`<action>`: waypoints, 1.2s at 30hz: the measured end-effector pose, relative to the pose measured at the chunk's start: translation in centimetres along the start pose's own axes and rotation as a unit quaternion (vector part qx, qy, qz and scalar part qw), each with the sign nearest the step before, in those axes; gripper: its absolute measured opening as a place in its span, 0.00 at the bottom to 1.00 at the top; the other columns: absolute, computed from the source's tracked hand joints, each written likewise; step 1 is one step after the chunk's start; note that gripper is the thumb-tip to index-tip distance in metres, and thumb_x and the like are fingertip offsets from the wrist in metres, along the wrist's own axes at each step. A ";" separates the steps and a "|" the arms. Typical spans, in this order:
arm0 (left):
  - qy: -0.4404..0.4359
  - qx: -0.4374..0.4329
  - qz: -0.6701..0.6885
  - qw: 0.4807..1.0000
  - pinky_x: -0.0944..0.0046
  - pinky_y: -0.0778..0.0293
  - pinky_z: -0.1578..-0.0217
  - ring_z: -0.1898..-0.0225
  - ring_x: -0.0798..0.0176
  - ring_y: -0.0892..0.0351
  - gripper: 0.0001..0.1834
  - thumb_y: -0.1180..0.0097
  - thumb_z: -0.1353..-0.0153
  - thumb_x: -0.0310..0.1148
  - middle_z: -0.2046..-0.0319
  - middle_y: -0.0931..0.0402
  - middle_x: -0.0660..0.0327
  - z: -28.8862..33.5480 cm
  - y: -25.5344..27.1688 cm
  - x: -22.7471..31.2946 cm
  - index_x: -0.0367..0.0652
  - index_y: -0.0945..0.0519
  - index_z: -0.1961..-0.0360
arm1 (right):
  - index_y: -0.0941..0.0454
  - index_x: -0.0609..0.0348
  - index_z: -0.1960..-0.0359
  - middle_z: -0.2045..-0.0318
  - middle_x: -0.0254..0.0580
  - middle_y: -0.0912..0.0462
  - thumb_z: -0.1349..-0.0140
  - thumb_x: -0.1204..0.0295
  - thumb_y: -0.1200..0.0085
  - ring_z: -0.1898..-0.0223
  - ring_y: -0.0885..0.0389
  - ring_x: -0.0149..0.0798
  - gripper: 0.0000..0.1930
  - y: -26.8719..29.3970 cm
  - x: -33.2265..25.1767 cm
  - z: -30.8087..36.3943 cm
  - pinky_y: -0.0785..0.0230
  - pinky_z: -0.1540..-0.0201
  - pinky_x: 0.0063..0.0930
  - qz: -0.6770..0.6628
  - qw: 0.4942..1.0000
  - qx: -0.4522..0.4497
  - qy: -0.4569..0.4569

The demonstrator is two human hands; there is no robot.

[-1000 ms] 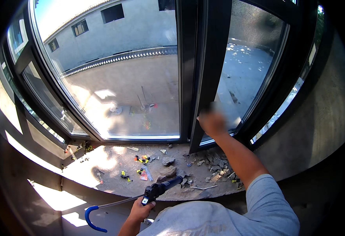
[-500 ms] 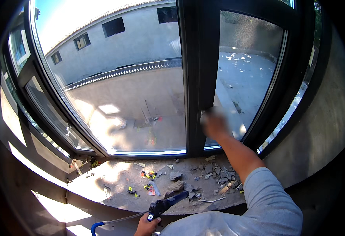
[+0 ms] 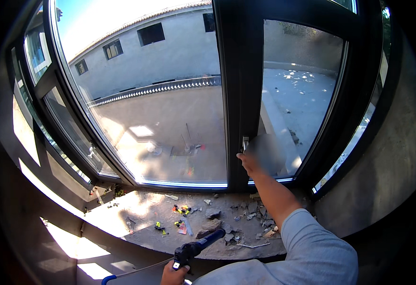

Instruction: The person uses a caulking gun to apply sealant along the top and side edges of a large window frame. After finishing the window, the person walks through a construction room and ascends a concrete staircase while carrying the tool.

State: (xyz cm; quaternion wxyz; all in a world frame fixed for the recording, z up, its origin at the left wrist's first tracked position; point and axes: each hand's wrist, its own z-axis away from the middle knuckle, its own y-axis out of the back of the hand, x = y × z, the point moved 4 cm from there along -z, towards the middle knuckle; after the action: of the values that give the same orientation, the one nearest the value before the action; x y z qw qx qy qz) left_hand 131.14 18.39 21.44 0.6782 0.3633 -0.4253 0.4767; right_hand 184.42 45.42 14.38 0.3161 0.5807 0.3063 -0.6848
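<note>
In my left hand is a black caulking gun, its fingers wrapped round the grip. The dark barrel tilts up and right over the sill's front edge; a thin rod runs back to a blue hooked end. My right arm reaches up to the dark window frame. There my right hand is closed at the lower end of a silver window handle. A blurred patch covers part of that hand. The handle sits upright on the frame of the right-hand sash, beside its glass pane.
Broken concrete pieces lie about the dusty sill, with several yellow-and-black plastic bits among them. A large glass pane fills the left side. Bare walls close in the window bay.
My right hand has shifted slightly left and down, and the silver handle now shows above it. The caulking gun stays in my left hand, and the view has turned a little left.
</note>
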 end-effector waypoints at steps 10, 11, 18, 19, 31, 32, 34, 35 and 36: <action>0.075 0.084 0.099 0.989 0.66 0.36 0.88 0.88 0.71 0.35 0.10 0.38 0.37 0.31 0.84 0.32 0.68 9.2 -5.8 -4.6 0.47 0.26 0.57 | 0.15 0.62 0.55 0.63 0.36 0.14 0.33 0.58 0.38 0.64 0.18 0.29 0.18 0.1 15.1 31.0 0.26 0.60 0.27 0.133 0.889 -0.393 -0.193; 0.078 0.108 0.096 0.986 0.66 0.36 0.88 0.88 0.71 0.35 0.09 0.38 0.37 0.31 0.83 0.32 0.68 9.6 -6.7 -4.7 0.47 0.26 0.59 | 0.17 0.62 0.50 0.60 0.38 0.14 0.31 0.53 0.40 0.61 0.17 0.31 0.23 -0.5 14.1 34.6 0.25 0.55 0.28 0.172 0.822 -0.521 -0.154; -0.017 0.183 0.187 0.965 0.64 0.29 0.84 0.84 0.64 0.26 0.10 0.45 0.37 0.29 0.78 0.25 0.59 12.3 -10.2 -3.1 0.36 0.24 0.56 | 0.19 0.48 0.60 0.63 0.32 0.18 0.34 0.34 0.48 0.54 0.21 0.35 0.29 -2.5 0.8 50.2 0.28 0.49 0.38 0.066 0.608 -0.722 -0.322; -0.028 0.183 0.218 0.958 0.64 0.29 0.83 0.83 0.64 0.26 0.11 0.45 0.37 0.29 0.77 0.24 0.58 12.9 -10.5 -2.7 0.36 0.24 0.55 | 0.21 0.48 0.64 0.66 0.32 0.19 0.35 0.33 0.47 0.57 0.21 0.36 0.29 -2.5 0.0 50.7 0.28 0.50 0.39 0.063 0.604 -0.703 -0.369; -0.180 0.263 0.371 0.872 0.60 0.17 0.61 0.58 0.56 0.15 0.43 0.47 0.38 0.36 0.49 0.23 0.48 23.5 -7.4 -8.4 0.35 0.47 0.24 | 0.21 0.56 0.57 0.68 0.38 0.19 0.36 0.60 0.37 0.70 0.18 0.36 0.14 -6.9 0.9 63.2 0.24 0.68 0.32 0.106 0.635 -0.667 -0.376; -0.149 0.199 0.383 0.890 0.59 0.17 0.62 0.61 0.55 0.15 0.42 0.46 0.36 0.37 0.52 0.22 0.48 24.6 -6.0 -8.2 0.35 0.46 0.25 | 0.21 0.56 0.56 0.67 0.39 0.19 0.36 0.60 0.37 0.69 0.18 0.37 0.15 -7.7 1.9 63.7 0.24 0.67 0.34 0.117 0.634 -0.676 -0.356; -0.084 0.066 0.397 0.912 0.59 0.17 0.65 0.65 0.54 0.14 0.39 0.46 0.32 0.41 0.56 0.19 0.48 28.3 -2.1 -7.5 0.34 0.44 0.25 | 0.22 0.67 0.50 0.59 0.50 0.17 0.37 0.71 0.43 0.56 0.14 0.47 0.17 -9.3 5.2 64.7 0.19 0.51 0.45 0.030 0.617 -0.690 -0.378; -0.048 0.123 0.319 0.938 0.60 0.19 0.71 0.73 0.55 0.15 0.33 0.46 0.29 0.46 0.68 0.17 0.50 30.1 0.4 -9.6 0.33 0.32 0.31 | 0.25 0.69 0.45 0.53 0.54 0.17 0.38 0.72 0.43 0.50 0.16 0.50 0.21 -10.3 4.8 66.0 0.21 0.45 0.47 0.051 0.606 -0.706 -0.363; -0.028 0.180 0.277 0.943 0.63 0.23 0.76 0.78 0.58 0.17 0.25 0.46 0.28 0.43 0.76 0.19 0.53 32.5 3.0 -12.1 0.30 0.22 0.43 | 0.27 0.70 0.40 0.48 0.58 0.17 0.39 0.73 0.43 0.44 0.17 0.54 0.25 -11.1 4.0 67.4 0.24 0.40 0.50 0.071 0.596 -0.720 -0.347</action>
State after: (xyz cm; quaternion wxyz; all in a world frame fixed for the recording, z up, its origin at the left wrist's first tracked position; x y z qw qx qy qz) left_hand 118.54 -13.99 22.73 0.4303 0.3610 -0.4350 0.7038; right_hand 134.61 -1.14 20.29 0.7616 -0.0972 0.5251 -0.3670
